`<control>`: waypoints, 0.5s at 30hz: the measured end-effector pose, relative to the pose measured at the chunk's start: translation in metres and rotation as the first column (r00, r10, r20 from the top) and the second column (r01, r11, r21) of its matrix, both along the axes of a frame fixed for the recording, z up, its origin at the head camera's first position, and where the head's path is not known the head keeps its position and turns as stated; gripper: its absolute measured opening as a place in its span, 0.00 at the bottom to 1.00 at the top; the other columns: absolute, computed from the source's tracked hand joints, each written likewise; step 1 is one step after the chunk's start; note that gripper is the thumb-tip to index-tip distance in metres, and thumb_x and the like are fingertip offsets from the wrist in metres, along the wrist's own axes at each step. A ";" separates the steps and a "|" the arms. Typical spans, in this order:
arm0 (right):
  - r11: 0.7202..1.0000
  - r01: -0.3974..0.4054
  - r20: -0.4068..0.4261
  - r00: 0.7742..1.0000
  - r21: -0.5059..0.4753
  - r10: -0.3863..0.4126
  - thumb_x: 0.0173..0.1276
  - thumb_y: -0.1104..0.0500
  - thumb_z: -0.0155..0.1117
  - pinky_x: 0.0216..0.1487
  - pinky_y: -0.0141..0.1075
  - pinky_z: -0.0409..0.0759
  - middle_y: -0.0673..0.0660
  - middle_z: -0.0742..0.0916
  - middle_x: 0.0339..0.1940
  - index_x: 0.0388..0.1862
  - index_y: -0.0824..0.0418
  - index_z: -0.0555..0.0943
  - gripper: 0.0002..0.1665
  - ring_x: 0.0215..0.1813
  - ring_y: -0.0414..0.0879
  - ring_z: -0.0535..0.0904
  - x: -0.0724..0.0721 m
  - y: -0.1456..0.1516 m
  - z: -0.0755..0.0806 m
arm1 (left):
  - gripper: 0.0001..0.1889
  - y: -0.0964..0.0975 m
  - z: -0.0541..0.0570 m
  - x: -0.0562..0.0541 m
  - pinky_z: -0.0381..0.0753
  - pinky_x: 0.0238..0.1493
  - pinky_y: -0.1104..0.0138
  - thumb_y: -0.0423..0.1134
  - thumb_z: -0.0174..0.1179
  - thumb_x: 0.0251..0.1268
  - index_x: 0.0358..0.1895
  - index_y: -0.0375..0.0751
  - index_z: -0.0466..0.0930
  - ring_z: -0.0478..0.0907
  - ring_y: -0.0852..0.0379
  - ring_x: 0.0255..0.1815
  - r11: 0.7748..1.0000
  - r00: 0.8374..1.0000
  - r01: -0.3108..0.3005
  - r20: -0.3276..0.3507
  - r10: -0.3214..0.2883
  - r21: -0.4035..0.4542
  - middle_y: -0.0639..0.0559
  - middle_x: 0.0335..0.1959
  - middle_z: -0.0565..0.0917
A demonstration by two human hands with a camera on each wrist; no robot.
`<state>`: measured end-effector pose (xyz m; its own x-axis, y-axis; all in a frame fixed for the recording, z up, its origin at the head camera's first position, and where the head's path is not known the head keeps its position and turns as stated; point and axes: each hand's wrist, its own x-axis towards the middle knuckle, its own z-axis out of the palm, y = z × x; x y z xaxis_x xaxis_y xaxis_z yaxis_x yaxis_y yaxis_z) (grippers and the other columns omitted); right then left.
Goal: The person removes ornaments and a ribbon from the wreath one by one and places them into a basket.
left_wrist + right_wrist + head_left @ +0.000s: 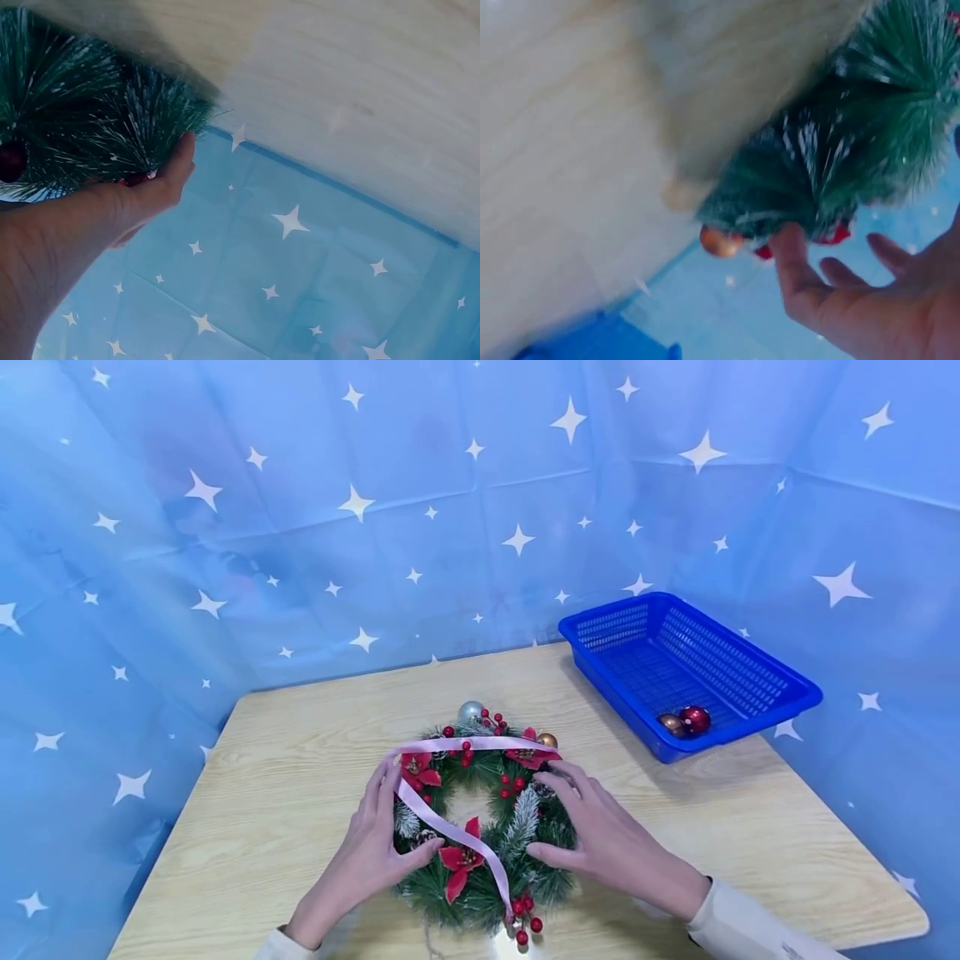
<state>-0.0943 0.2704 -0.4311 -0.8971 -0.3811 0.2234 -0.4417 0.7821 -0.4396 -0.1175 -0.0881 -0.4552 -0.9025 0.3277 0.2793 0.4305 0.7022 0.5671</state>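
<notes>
Wreath lay on the table, ribbon draped across it.
Left hand and right hand touched its sides, fingers apart; a basket with two balls stood farther right.

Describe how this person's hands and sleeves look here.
The left hand and right hand are bare, with no gloves showing. Both sleeves are pale, off-white and reach toward the wrists. Only the end of the left sleeve shows; the right sleeve shows more, with a small dark marking too small to read.
</notes>
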 end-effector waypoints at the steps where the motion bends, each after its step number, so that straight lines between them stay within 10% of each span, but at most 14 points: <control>1: 1.000 -0.004 -0.014 1.000 -0.007 0.004 0.67 0.23 0.71 0.65 0.69 0.77 0.59 0.66 0.86 0.85 0.52 0.68 0.58 0.75 0.66 0.73 -0.001 0.002 0.001 | 0.65 -0.001 0.000 -0.001 0.63 0.62 0.18 0.64 0.76 0.65 0.92 0.47 0.39 0.59 0.23 0.81 1.000 1.000 0.006 0.008 -0.006 0.000 0.33 0.89 0.47; 8: 0.995 -0.092 -0.047 0.995 -0.047 0.090 0.66 0.26 0.75 0.66 0.79 0.66 0.61 0.63 0.88 0.86 0.54 0.67 0.59 0.81 0.65 0.66 -0.020 0.017 -0.004 | 0.64 -0.004 0.000 -0.009 0.60 0.63 0.17 0.66 0.73 0.67 0.92 0.45 0.39 0.54 0.26 0.84 0.997 0.997 0.069 0.026 -0.070 0.017 0.36 0.90 0.44; 15: 0.989 -0.095 0.114 0.988 -0.113 0.108 0.64 0.22 0.73 0.68 0.72 0.72 0.63 0.62 0.88 0.88 0.53 0.63 0.64 0.82 0.69 0.64 -0.028 0.016 -0.012 | 0.64 -0.007 -0.001 -0.014 0.58 0.64 0.17 0.65 0.72 0.67 0.92 0.47 0.37 0.51 0.28 0.86 0.993 0.993 0.112 0.039 -0.114 0.046 0.37 0.90 0.42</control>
<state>-0.1221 0.2859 -0.4434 -0.8777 -0.4513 0.1611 -0.4555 0.6812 -0.5731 -0.1312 -0.0947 -0.4565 -0.8715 0.4170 0.2582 0.4811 0.6246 0.6152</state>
